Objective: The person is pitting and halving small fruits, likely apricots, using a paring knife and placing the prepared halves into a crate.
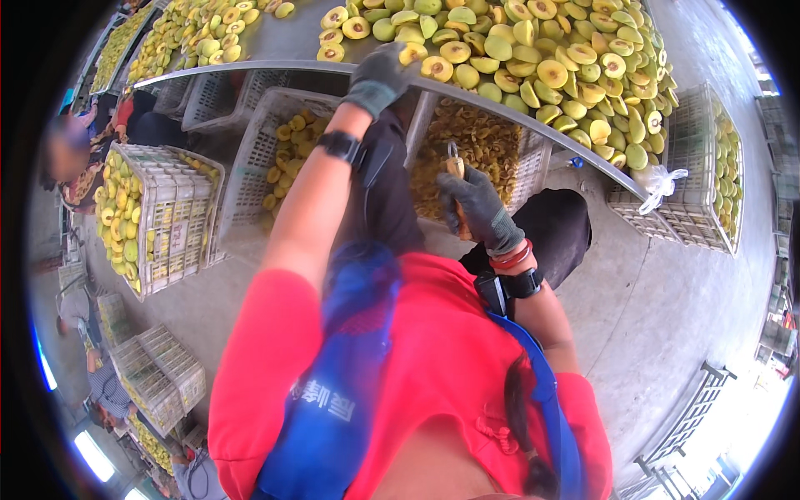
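Observation:
My left hand (379,79), in a grey glove, is at the near edge of the metal table, its fingers closed around a yellow peach half (412,54). Many green-yellow peach halves (533,58) are heaped just beyond it, several with reddish-brown centres facing up. Lower and to the right, my gloved right hand (479,204) grips a wooden-handled pitting tool (455,167) with a curved metal loop at its top end. Under that hand stands a white crate (533,162) of brown pits and scraps (475,137).
Another white crate (250,158), partly filled with yellow peach halves (293,150), stands under the table to the left. Full crates flank me at left (179,208) and right (692,150). A plastic bag (662,185) hangs at the table corner. Other people (79,158) sit at left.

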Demonstrator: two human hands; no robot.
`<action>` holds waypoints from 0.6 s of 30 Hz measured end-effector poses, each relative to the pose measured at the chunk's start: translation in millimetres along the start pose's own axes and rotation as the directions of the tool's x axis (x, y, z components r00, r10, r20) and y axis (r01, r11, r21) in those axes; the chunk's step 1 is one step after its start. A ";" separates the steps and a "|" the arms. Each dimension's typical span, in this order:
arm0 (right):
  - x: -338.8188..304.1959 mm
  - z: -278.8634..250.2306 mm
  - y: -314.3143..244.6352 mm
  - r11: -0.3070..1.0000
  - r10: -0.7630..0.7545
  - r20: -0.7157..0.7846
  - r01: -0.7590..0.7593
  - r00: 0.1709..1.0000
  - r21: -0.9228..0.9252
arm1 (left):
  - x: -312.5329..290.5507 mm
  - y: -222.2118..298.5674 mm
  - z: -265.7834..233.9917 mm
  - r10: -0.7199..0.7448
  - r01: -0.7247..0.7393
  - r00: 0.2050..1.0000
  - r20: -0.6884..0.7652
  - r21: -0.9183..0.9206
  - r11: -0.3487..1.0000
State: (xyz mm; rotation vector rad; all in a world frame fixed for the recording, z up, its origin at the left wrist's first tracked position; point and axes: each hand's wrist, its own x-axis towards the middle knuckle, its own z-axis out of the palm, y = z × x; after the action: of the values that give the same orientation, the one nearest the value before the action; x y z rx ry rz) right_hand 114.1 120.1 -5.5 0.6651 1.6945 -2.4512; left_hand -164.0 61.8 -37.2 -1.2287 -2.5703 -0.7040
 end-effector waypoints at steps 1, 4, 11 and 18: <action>-2.3 -0.7 -1.3 0.997 0.000 -0.029 -0.002 1.000 -0.075 | 15.4 14.5 10.5 -0.029 0.032 0.995 0.096 -0.027 0.999; -13.8 2.2 -4.5 0.938 -0.168 -0.005 0.158 0.986 -0.307 | 41.1 29.1 34.3 -0.161 0.100 0.902 0.400 0.170 0.980; -21.1 2.2 -9.6 0.998 -0.030 -0.081 0.026 0.996 -0.049 | 51.5 21.6 52.9 -0.141 0.115 0.876 0.461 0.083 0.990; -12.2 7.0 -11.2 0.985 -0.157 -0.194 0.167 0.968 0.041 | 8.5 49.3 -31.1 -0.004 0.374 0.884 0.467 -0.703 0.605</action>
State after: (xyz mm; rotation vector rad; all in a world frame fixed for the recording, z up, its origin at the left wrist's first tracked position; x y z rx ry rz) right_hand 119.5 115.9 11.1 0.8229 1.8196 -2.6313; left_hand -131.7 78.5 9.1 -1.4320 -2.8465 -1.9883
